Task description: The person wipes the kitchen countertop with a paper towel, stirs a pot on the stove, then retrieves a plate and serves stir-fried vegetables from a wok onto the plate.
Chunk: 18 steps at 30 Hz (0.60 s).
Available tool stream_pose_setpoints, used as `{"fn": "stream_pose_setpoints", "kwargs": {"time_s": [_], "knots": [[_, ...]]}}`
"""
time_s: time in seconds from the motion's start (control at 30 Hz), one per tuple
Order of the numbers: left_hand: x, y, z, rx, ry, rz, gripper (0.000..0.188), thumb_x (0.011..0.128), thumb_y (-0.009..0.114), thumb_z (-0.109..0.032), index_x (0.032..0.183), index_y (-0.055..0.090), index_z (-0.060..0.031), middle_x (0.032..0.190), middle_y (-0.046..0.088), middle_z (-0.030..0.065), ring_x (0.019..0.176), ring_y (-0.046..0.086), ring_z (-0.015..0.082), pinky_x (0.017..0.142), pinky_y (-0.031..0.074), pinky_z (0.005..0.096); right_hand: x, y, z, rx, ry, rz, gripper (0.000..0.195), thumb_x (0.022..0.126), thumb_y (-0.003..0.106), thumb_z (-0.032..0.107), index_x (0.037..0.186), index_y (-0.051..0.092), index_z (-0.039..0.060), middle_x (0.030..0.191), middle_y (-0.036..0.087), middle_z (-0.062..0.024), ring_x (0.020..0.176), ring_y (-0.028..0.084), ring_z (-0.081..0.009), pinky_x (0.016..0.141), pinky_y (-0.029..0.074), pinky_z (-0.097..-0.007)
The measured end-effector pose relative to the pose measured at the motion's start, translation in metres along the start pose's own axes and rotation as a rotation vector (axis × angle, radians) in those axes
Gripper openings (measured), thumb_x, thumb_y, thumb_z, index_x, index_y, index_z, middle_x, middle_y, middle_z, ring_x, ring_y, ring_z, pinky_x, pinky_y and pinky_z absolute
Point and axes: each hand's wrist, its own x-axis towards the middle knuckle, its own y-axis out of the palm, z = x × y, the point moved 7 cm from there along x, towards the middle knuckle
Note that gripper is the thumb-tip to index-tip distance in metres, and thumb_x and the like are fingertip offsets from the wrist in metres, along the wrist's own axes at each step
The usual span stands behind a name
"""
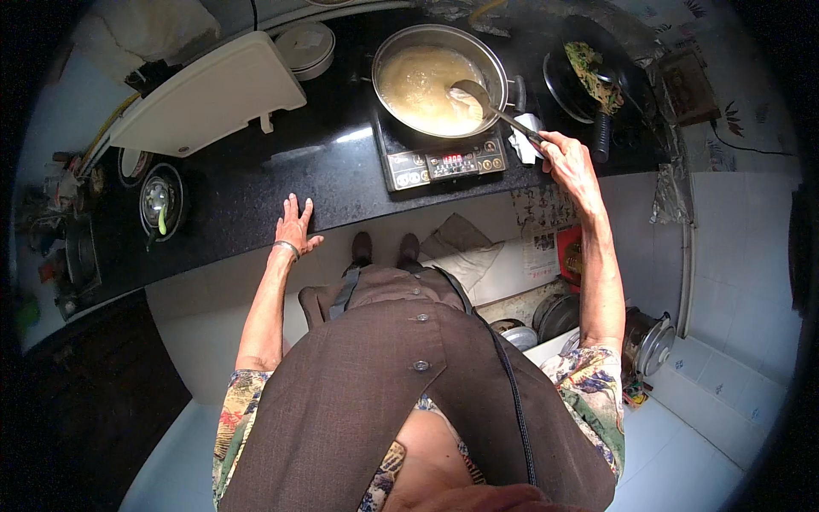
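Note:
My right hand (571, 163) grips the dark handle of a ladle (505, 115). The ladle's bowl dips into pale, bubbling liquid (419, 80) near the right side of a wide metal pot (441, 136). Something light-coloured shows at the ladle's bowl, too blurred to name. Under the pot is an induction cooker (419, 174) with a lit red display. A crumpled white cloth or paper (524, 144) lies beside it, close to my right hand. My left hand (295, 225) rests with fingers spread on the front edge of the black countertop (326, 173), holding nothing.
At right, a black wok (601, 137) holds cooked greens or noodles (592, 70). A white board (211, 96) leans at the back left, beside a lidded round container (307, 48). Further left stands a metal bowl (163, 198) with a green-handled utensil. Cookware (556, 317) sits below the counter.

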Motion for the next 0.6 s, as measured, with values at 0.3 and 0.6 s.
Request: {"fn": "stream_pose_setpoints", "kwargs": {"time_s": [0.3,0.6], "knots": [[0.002,0.002,0.001,0.030,0.025,-0.059,0.096,0.065,0.077,-0.035,0.142,0.023,-0.0166,0.147,0.005,0.0247,0.135,0.016,0.0392,0.102,0.032,0.0491,0.004,0.061,-0.027,0.878,0.422,0.318,0.033,0.087,0.041,0.017,0.110,0.054,-0.0029,0.063,0.056,-0.0033,0.038,0.036,-0.0047,0.030,0.028,-0.0187],[0.000,0.001,0.000,0.006,-0.008,-0.016,0.095,0.067,0.076,-0.033,0.143,0.020,-0.0174,0.148,0.002,0.0215,0.137,0.011,0.0359,0.104,0.028,0.0505,-0.002,0.052,-0.013,1.016,0.279,0.170,0.025,0.090,0.044,0.019,0.100,0.055,-0.0013,0.067,0.057,-0.0041,0.041,0.037,-0.0031,0.031,0.028,-0.0165]]}}
